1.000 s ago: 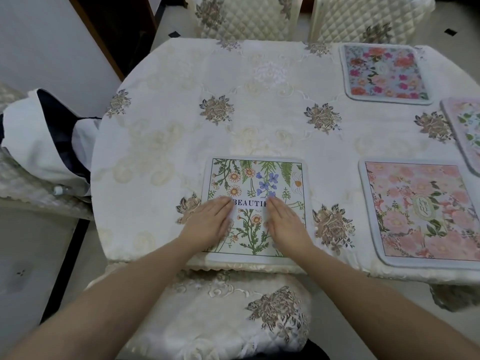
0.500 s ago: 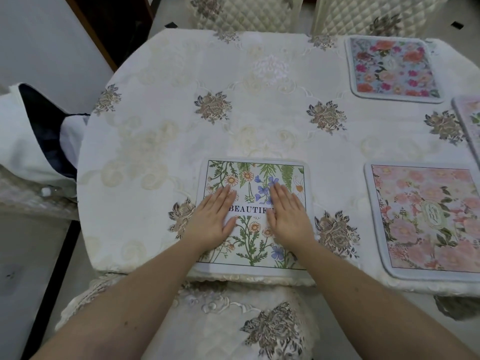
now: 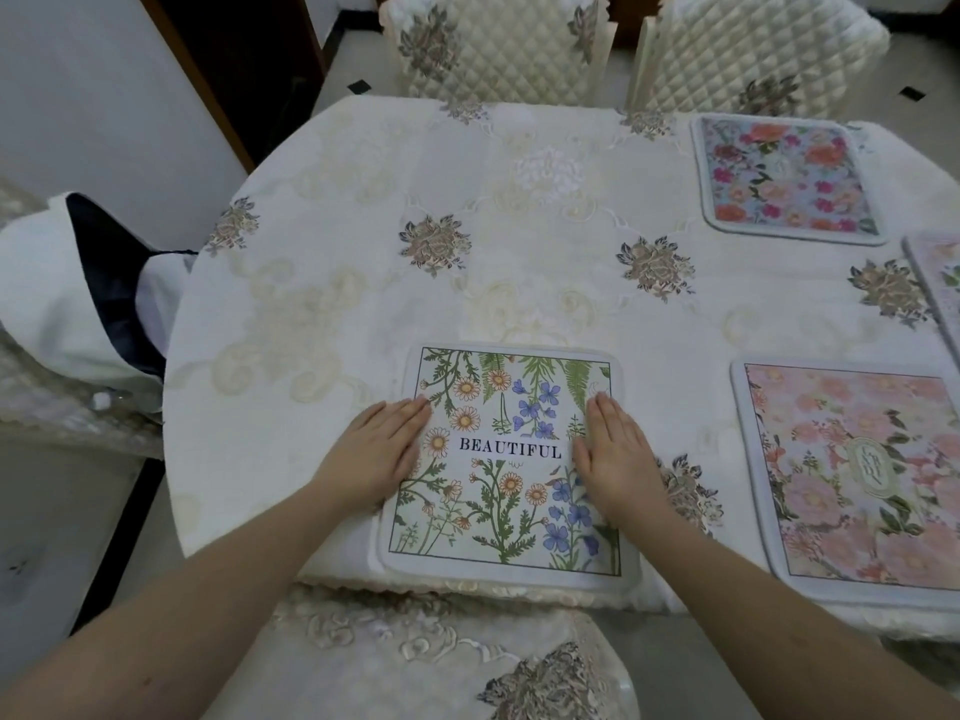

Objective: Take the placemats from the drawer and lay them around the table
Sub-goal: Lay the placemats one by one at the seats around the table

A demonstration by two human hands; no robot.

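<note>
Where both palms lay close together over the printed word a second ago, the left hand (image 3: 382,454) and right hand (image 3: 613,452) have slid apart, fingers flat and gripping nothing, smoothing the square green wildflower placemat (image 3: 506,511) at the near table edge. Beyond, the pink floral placemat (image 3: 852,480) and blue floral placemat (image 3: 784,174) lie placed, so this mat looks settled.

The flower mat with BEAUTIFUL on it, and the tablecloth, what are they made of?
The BEAUTIFUL placemat looks like soft matte fabric, maybe padded: thick rounded pale border, printed flowers, no shine. The tablecloth seems woven cloth with stitched, slightly glossy embroidery.
</note>
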